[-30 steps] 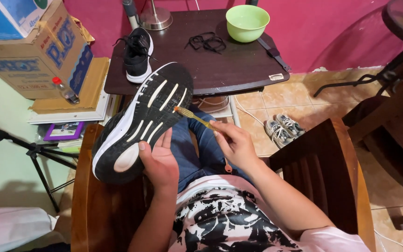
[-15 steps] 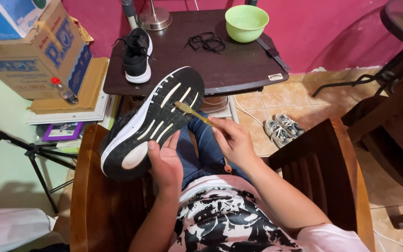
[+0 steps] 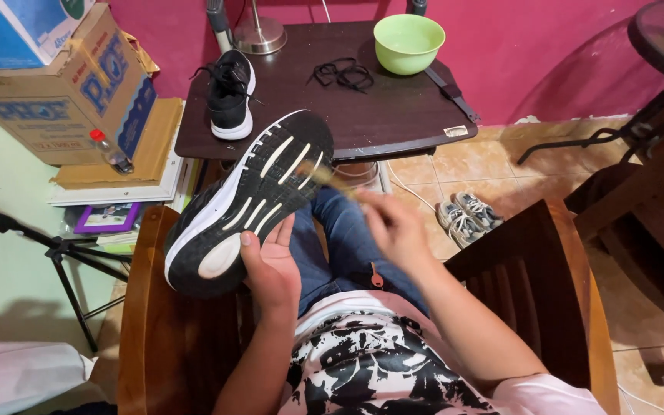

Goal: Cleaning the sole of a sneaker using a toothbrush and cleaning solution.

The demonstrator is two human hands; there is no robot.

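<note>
Left hand [image 3: 270,265]: fingers curled up around the edge of a black shoe [image 3: 247,204], thumb on the sole near the heel end, palm underneath on the upper. Closed firmly on it. The shoe sits over my lap, sole turned up toward the camera, toe pointing toward the table.

Right hand [image 3: 393,223]: blurred. Fingers look pinched shut on a thin yellowish stick [image 3: 324,175], likely a small brush or pick; I cannot tell which. Its far end touches the sole near the toe, by the white grooves.

Handling, my judgement: the shoe should be light, the sole rubbery and stiff enough to take pressure from the stick, the upper soft and likely to give under the palm. Best hold looks like the one in use, across the middle of the shoe, where sole edge and upper give both thumb and fingers a purchase. The grooved rubber should not slip. The stick is slim and may bend or twist if gripped far back.

Outward: blue jeans under the shoe, wooden chair [image 3: 155,338] arms either side. Dark table [image 3: 393,115] ahead carries the second black shoe [image 3: 230,96], upright, loose black laces [image 3: 341,74] and a green bowl [image 3: 409,42]. Cardboard box [image 3: 63,92] at left, small grey sneakers [image 3: 466,217] on the tile floor at right.
</note>
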